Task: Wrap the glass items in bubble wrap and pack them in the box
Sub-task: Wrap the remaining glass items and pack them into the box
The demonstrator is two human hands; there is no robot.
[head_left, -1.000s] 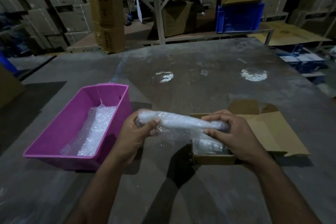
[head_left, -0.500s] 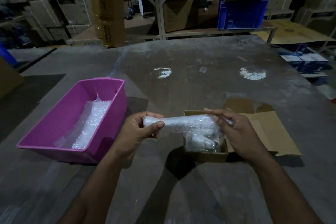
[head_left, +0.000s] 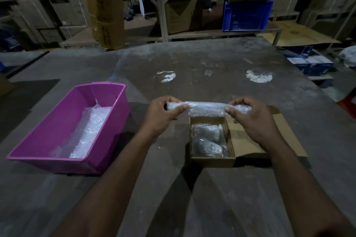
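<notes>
A long roll of bubble wrap (head_left: pixel 207 108) hangs level above the far edge of the small cardboard box (head_left: pixel 212 158); what it holds is hidden by the wrap. My left hand (head_left: pixel 163 115) grips its left end with thumb and curled fingers. My right hand (head_left: pixel 248 119) pinches its right end. Inside the open box lie wrapped bundles (head_left: pixel 209 140). The box flaps (head_left: pixel 256 140) lie spread to the right under my right wrist.
A pink plastic tub (head_left: pixel 48 132) with loose bubble wrap (head_left: pixel 90 131) inside stands on the left of the grey table (head_left: pixel 192 63). Behind the table stand a tall carton (head_left: pixel 109 5), shelving with boxes and a blue crate (head_left: pixel 247 15).
Both hands have carried the roll a little away from me, to the box's far edge. The roll now lies level and stretched between the hands, and the box's inside shows.
</notes>
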